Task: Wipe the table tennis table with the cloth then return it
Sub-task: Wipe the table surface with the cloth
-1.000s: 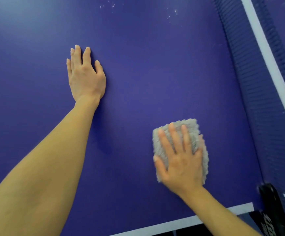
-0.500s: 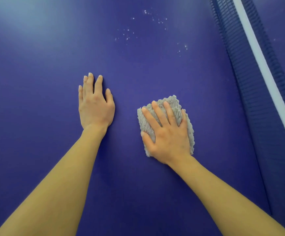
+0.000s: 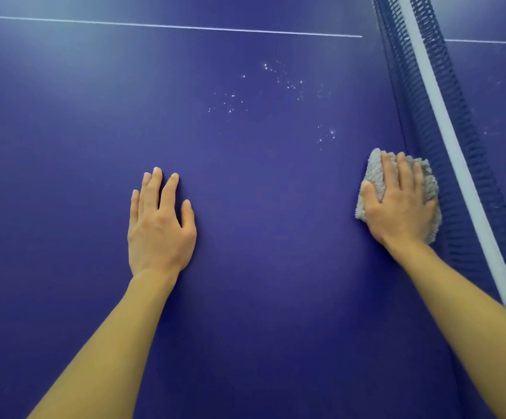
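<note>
A deep blue tabletop [image 3: 261, 267] fills nearly everything I see, with a soft glare of light across its far left part. A thin white line [image 3: 167, 25] crosses it far ahead of me, running left to right until it meets the net [image 3: 421, 122]. The net stands along my right side, dark blue mesh with a white band [image 3: 445, 140] on its top edge, slanting from the upper middle down to the lower right corner. Beyond it lies the other half of the table, also blue.

My left hand [image 3: 159, 228] lies flat on the bare surface, palm down, fingers straight and only slightly apart, thumb out to the side. It holds nothing.

My right hand [image 3: 400, 204] is pressed palm down on the cloth [image 3: 375, 173], a fluffy grey bunched pad. My fingers are laid over its top, a little spread, and the thumb rests on its left edge. The cloth sits on the tabletop just beside the foot of the net; whether it touches the mesh I cannot tell.

Small white specks [image 3: 276, 86] are scattered on the blue ahead, between my two hands and the far line, with another little cluster [image 3: 327, 136] near the cloth.
</note>
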